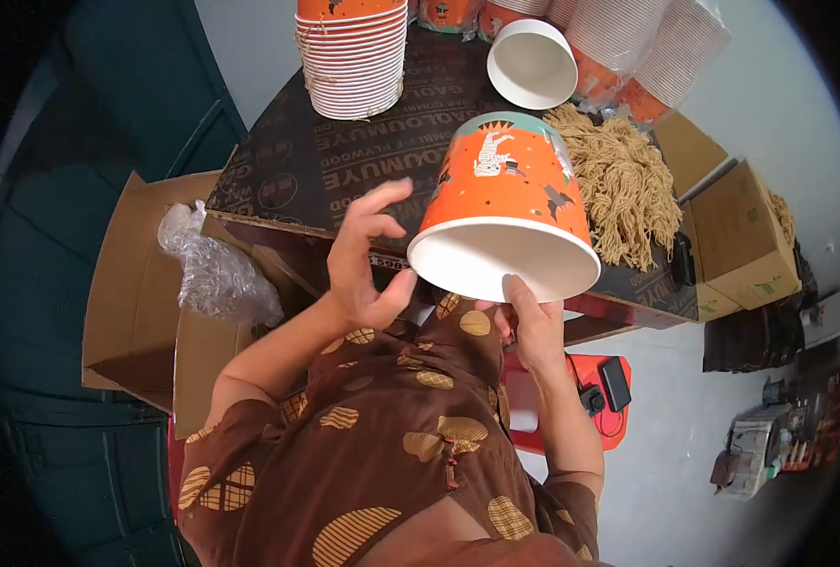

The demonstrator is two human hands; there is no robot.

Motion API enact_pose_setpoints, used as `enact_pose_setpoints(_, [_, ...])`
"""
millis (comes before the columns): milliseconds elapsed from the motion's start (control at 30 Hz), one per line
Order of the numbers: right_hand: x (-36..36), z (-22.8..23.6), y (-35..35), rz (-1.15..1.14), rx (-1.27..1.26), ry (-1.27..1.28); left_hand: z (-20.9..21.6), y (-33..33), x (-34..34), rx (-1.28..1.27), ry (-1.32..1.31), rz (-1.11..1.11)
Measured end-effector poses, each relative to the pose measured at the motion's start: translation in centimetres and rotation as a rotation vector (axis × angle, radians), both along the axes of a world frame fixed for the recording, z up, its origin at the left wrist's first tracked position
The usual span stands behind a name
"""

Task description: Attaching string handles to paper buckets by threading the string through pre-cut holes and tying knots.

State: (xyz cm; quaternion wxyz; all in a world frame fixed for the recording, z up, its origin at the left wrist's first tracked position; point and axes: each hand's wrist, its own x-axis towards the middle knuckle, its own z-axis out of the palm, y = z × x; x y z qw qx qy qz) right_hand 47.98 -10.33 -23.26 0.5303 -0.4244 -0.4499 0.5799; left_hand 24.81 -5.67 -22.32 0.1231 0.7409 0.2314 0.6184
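An orange paper bucket (510,189) with dark bats and a white figure printed on it is tilted in front of me, its white mouth facing me. My right hand (533,321) grips its near rim, thumb inside and fingers beneath. To the left of the rim, my left hand (371,260) is open, fingers spread and curved, with nothing in it. A bundle of tan yarn-like strands (618,180) lies on the dark table right of the bucket. Behind it, a white-lined bucket (533,66) rests on its side.
A tall stack of nested buckets (354,61) stands at the table's back left, with plastic-wrapped stacks (614,38) at the back right. Cardboard boxes flank the dark table (287,180); crumpled plastic (221,269) hangs in the left box (141,274). A red stool (582,364) holds dark devices.
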Motion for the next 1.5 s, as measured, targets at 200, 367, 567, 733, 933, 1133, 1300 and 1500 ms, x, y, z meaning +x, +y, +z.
enact_pose_setpoints(200, [-0.7, 0.7, -0.2, 0.025, -0.005, 0.041, -3.7, -4.2, 1.1, -0.676, -0.284, -0.240])
enact_pose_setpoints(367, [-1.5, 0.1, -0.2, 0.012, 0.016, 0.073, -1.3, -5.6, 2.4, -0.891, -0.298, -0.318])
enact_pose_setpoints(567, [-2.0, -0.7, -0.5, 0.056, -0.006, 0.048, -1.6, -5.0, 4.0, -1.134, -0.534, -0.368])
enact_pose_setpoints(733, [-2.4, -2.4, -0.6, 0.039, 0.022, 0.094, -2.0, -5.0, 4.6, -1.204, -0.702, -0.415])
enact_pose_setpoints(933, [-3.0, -2.7, -0.6, 0.026, -0.100, 0.183, -2.7, -4.9, 4.6, -1.310, -0.797, -0.464])
enact_pose_setpoints(1133, [-3.0, -3.0, -0.5, 0.061, -0.196, 0.261, -2.2, -4.8, 4.8, -1.341, -0.821, -0.424])
enact_pose_setpoints(1300, [-2.9, -3.1, -0.3, 0.082, -0.303, 0.315, -2.4, -4.8, 4.7, -1.382, -0.845, -0.415])
enact_pose_setpoints(1500, [-3.0, -3.2, -0.1, 0.062, -0.312, 0.306, -3.4, -4.4, 5.1, -1.382, -0.873, -0.452])
